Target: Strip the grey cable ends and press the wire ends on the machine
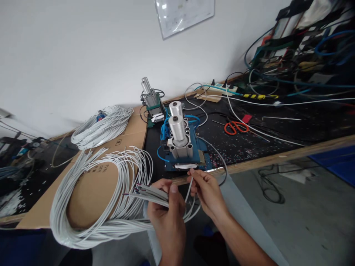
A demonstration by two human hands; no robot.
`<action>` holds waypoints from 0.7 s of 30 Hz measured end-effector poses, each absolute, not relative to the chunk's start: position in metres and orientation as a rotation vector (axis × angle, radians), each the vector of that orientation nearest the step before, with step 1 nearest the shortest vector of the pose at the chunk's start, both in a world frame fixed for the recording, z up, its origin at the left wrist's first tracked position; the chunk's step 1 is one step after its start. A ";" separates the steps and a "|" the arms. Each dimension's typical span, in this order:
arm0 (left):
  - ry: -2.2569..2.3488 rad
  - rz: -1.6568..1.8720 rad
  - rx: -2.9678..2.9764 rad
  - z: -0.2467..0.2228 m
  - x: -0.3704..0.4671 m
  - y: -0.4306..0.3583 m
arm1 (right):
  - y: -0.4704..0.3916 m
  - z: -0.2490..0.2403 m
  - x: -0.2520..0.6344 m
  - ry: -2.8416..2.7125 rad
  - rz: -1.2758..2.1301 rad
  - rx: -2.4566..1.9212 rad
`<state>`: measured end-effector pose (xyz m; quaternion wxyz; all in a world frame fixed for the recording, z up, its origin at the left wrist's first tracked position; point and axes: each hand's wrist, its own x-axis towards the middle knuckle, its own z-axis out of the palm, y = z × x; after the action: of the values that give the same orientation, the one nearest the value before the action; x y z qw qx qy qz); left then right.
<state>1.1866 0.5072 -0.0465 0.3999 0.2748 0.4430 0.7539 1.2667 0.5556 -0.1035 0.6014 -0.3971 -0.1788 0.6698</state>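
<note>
My left hand (168, 208) is closed round a bunch of light grey cables (151, 194), whose stripped ends with dark and coloured cores point left. Between thumb and fingers, my right hand (206, 188) pinches a single grey cable (190, 188) at the front of the blue-based pneumatic press (183, 147). The cable's tip lies close to the white-covered slot of the press; whether it is inside I cannot tell. A large coil of grey cables (59, 207) rests on cardboard at the left, and its strands run to my left hand.
Behind stands a second press (152, 99). Another cable coil (102, 127) lies on the cardboard (133, 127). Orange-handled scissors (235, 128), a power strip (222, 88) and scattered bits are on the black bench. Its wooden edge (263, 159) runs before me; tangled hoses (299, 66) fill the right.
</note>
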 end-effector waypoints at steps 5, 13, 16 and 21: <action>1.106 1.921 0.706 -0.044 1.187 0.507 | 0.558 -0.102 1.264 -0.374 1.563 -0.905; 1.107 1.959 0.678 -0.038 1.185 0.508 | 0.559 -0.101 1.262 -0.316 1.579 -0.900; 1.099 1.968 0.699 -0.035 1.184 0.509 | 0.559 -0.100 1.262 -0.291 1.589 -0.897; 1.087 1.989 0.693 -0.030 1.184 0.511 | 0.561 -0.099 1.261 -0.268 1.601 -0.888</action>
<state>1.1839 0.5111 -0.0301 0.3760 0.2709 0.4250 0.7776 1.2613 0.5608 -0.0994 0.6017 -0.3831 -0.1158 0.6912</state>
